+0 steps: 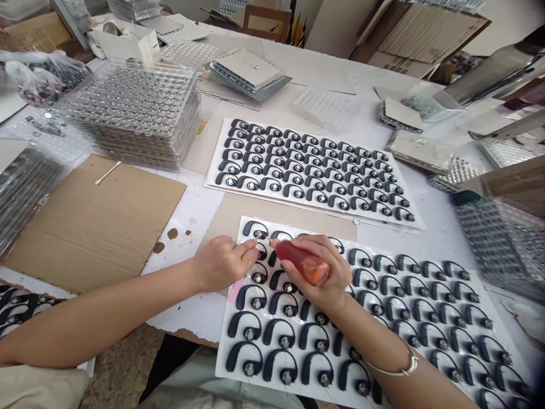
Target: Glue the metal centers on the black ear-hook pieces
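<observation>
1. Firstly, nearest to the body, a white sheet (221, 364) lies on the desk (191, 309), carrying rows of black curved pieces (268, 369), each with a shiny round stone (288, 375) at one end; I think this sheet is light and rather bendy, so it is better held by two opposite edges

2. Above the left part of this sheet, the right hand (327, 272) is wrapped around a red bottle (300, 261), whose narrow tip points toward the other hand; the bottle is probably light, soft to press and perhaps slippery, so its middle is the sensible place to grip

3. Just beside that tip, the left hand (225, 261) has curled fingers, with thumb and forefinger close together; whether they pinch some small thing, I cannot tell

4. Further to the left, a cotton swab (108, 172) rests on brown cardboard (97, 227)

5. Beyond the first sheet lies a second sheet (210, 179) with similar pieces

6. Farther left stands a stack of clear trays (131, 113), seemingly stiff but fragile
</observation>
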`<action>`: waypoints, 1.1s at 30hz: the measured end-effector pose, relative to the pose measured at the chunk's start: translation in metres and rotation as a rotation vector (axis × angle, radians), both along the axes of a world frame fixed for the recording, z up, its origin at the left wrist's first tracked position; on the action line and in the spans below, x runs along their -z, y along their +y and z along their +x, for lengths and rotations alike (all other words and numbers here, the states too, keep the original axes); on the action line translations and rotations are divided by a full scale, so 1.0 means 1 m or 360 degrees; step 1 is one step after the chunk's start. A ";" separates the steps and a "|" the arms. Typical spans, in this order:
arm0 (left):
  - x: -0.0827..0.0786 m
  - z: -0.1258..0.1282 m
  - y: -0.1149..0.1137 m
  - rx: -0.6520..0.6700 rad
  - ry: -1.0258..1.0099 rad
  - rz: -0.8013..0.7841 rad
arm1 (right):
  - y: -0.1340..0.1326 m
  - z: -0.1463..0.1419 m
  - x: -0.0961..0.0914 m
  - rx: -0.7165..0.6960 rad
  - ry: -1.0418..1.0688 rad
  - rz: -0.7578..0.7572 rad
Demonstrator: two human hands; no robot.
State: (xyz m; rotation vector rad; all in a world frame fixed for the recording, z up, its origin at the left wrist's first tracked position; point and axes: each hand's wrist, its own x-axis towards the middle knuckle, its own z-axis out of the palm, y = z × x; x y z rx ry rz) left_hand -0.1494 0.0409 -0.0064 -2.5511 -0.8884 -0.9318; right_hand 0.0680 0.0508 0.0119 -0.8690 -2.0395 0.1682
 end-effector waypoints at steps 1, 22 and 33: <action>0.000 0.000 0.000 0.0002 0.0001 0.0000 | 0.000 0.000 0.000 0.0003 0.0000 0.0004; 0.000 -0.006 0.006 0.0103 -0.0270 -0.0218 | -0.001 0.000 -0.003 0.0006 -0.0008 0.0001; 0.000 -0.021 0.017 0.0054 -0.0720 -0.0445 | 0.001 -0.001 -0.001 -0.0034 0.0019 0.0051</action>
